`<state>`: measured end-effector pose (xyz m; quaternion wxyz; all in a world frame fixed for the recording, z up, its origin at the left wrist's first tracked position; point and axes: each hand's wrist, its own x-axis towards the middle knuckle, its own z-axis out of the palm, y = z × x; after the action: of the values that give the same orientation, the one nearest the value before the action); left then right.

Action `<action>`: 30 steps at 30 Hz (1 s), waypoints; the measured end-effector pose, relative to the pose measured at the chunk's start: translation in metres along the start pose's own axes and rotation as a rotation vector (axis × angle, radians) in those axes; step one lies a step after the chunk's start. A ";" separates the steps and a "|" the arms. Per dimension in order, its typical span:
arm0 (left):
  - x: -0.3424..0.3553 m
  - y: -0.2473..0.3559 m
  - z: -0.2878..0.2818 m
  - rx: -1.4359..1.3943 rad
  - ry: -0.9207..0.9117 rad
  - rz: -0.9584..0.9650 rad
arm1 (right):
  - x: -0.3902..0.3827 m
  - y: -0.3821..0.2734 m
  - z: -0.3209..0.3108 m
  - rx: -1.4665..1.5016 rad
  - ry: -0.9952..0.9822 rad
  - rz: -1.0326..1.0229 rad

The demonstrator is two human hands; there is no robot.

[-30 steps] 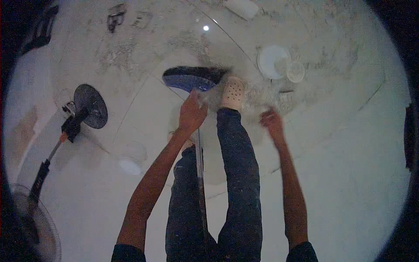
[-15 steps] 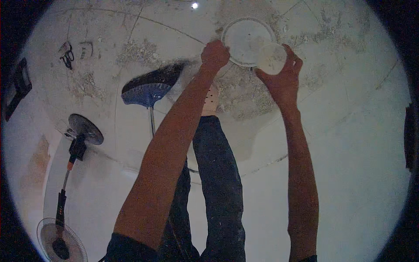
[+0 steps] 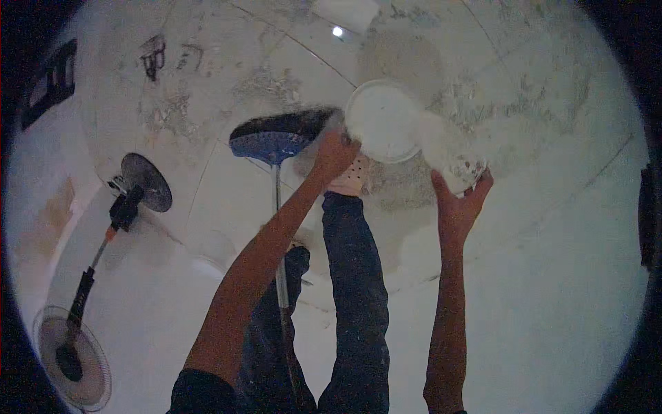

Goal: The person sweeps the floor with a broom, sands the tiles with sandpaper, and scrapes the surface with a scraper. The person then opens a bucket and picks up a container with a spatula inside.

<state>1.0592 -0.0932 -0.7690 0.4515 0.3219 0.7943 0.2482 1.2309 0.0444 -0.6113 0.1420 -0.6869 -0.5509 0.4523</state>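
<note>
A white round pail or lid point(image 3: 383, 121) with a raised rim stands on the dusty floor ahead of my foot. At its near left edge my left hand point(image 3: 336, 153) is closed, its fingers at the rim. To the right, my right hand point(image 3: 463, 196) grips a pale, see-through tub point(image 3: 452, 162) from below, thumb and fingers spread around it. The tub is blurred by motion and looks tilted, and its contents cannot be made out. A pale smear lies between it and the white rim.
A broom point(image 3: 276, 145) with a blue head and dark bristles lies left of my left hand, its handle running toward my legs. My perforated shoe point(image 3: 352, 178) is just below the pail. A pedestal fan point(image 3: 72, 359) is at left. Rubble and dust point(image 3: 169, 114) cover the floor.
My right hand has moved away from the white rim, right and nearer to me, with the tub tilting. My left hand stays by the rim. The whole view has shifted.
</note>
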 end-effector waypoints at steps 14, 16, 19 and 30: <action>-0.094 -0.017 -0.191 0.604 -0.075 0.333 | -0.086 -0.094 0.081 0.021 -0.179 -0.154; -0.096 -0.035 -0.206 0.689 -0.062 0.319 | -0.101 -0.102 0.086 -0.029 -0.207 -0.203; -0.116 -0.059 -0.223 0.756 -0.143 0.489 | -0.135 -0.111 0.109 0.010 -0.223 -0.113; -0.227 -0.111 -0.225 0.398 0.133 0.239 | -0.193 -0.121 0.154 -0.148 -0.331 -0.176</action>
<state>0.9178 -0.3580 -0.6129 0.2931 0.4794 0.8118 0.1591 1.0384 -0.1308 -0.5227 0.0375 -0.5609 -0.6563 0.5033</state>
